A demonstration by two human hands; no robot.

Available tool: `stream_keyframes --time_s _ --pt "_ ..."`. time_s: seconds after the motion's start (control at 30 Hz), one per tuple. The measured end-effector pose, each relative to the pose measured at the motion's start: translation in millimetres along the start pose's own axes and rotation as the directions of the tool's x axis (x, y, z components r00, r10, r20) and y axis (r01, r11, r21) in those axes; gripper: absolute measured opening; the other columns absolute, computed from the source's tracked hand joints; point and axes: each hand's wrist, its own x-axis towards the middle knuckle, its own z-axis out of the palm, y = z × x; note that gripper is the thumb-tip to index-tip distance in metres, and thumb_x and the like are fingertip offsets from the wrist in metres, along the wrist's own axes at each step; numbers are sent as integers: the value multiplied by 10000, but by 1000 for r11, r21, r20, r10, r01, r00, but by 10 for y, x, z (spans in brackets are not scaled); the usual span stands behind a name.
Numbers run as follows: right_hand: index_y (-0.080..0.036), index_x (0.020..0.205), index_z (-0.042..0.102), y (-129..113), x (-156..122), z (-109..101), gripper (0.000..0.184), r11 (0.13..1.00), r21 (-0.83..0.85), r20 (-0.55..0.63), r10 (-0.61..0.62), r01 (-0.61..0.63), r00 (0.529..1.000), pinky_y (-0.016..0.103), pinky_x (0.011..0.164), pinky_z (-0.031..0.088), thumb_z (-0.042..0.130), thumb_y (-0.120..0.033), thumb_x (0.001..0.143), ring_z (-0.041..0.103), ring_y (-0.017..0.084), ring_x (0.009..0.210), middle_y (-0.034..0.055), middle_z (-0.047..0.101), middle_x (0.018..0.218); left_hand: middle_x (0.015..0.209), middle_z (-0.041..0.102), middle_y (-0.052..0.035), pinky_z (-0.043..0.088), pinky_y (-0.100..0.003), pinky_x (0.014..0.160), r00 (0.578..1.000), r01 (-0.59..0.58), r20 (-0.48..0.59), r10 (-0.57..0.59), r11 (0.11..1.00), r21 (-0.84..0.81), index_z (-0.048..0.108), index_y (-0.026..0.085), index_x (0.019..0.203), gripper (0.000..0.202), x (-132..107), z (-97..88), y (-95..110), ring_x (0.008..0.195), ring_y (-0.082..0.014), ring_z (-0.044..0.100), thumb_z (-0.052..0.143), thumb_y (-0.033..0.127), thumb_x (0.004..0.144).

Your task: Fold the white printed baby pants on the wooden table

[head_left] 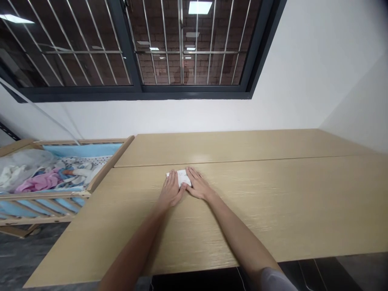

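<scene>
Where your two hands meet on the table (273,210), the entries read as follows.
Item: white folded piece (182,176), small and flat; you cannot tell whether it is cloth or paper.
Item location: near the middle of the table's width, just on your side of the seam (273,158) that divides the top into a near board and a far board.
Left hand (171,190): palm down, fingers straight and together, lying on the left part of the piece; nothing is closed in it.
Right hand (198,186): palm down, fingers straight, lying on the right part of the piece; likewise flat, not gripping. Your thumbs touch below the piece.
Near edge (318,258): well apart from your hands; both forearms cross it.
Left edge: runs beside the crib (100,178), whose wooden rail touches or nearly touches the table.
Crib contents: loose clothes (39,182), pink and white, on blue bedding.
Far edge: against the white wall (303,81), under a barred window (136,48).
Open room, right: bare board from your right hand out to the side wall.
Open room, left: bare board from your left hand to the crib rail.
Open room, ahead: the whole far board is bare.
</scene>
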Motion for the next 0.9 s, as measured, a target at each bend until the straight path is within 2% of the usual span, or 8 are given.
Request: stream_keyframes --time_s 0.1,0.2,0.27,0.33,0.4,0.6,0.77,0.9 --pt "-114 1596 233 26 -25 -47 845 995 20 -98 -97 100 990 523 1222 206 491 -598 953 144 327 1548 200 200 1665 1594 342 -259 266 -508 1219 995 -96 -24 95 995 -19 319 58 1505 770 -2 -208 -82 1510 -317 293 378 622 983" --pt "-153 1518 378 65 -40 -77 757 980 79 -157 -170 183 973 508 1173 297 621 -516 899 366 334 1437 196 420 1549 1478 522 -176 322 -498 1172 993 -120 -23 119 993 -12 455 163 1417 758 -1 -399 -194 1384 -313 467 560 686 878" --pt "-160 1497 400 104 -33 -62 767 974 121 -151 -172 191 973 511 1143 335 683 -468 854 451 341 1363 190 482 1493 1439 562 -154 342 -501 1143 993 -120 22 120 993 0 492 189 1388 775 -2 -445 -259 1334 -326 509 647 685 813" --pt "-168 1507 389 152 -11 -16 819 972 140 -135 -170 189 976 527 1142 334 725 -423 805 450 357 1365 187 467 1509 1456 553 -158 346 -507 1134 992 -112 57 112 994 8 497 189 1393 789 -4 -425 -306 1341 -343 505 701 644 782" --pt "-177 1515 382 207 24 47 830 970 160 -138 -163 185 977 533 1148 330 726 -347 780 437 358 1384 180 453 1526 1477 541 -157 350 -499 1134 993 -101 66 101 995 8 496 190 1401 731 -3 -375 -333 1356 -339 497 703 563 807" --pt "-181 1437 477 351 150 218 689 942 287 -280 -91 174 956 506 1086 422 606 -142 762 542 309 1284 155 588 1387 1463 565 -144 356 -469 1146 996 -88 17 88 996 8 533 184 1356 437 16 -284 -350 1361 -279 510 519 291 933" --pt "-206 1305 589 405 211 295 565 931 274 -342 -140 241 929 474 1063 448 555 -68 758 581 274 1220 118 651 1285 1457 571 -150 375 -462 1145 995 -100 3 100 995 18 551 170 1329 433 17 -262 -358 1356 -270 519 522 214 900" --pt "-212 1297 598 435 233 348 565 926 284 -364 -137 250 921 482 1094 427 535 -47 761 563 270 1270 120 626 1348 1457 571 -138 373 -452 1151 994 -106 -14 107 994 24 563 172 1327 456 13 -245 -365 1360 -261 509 522 174 873"
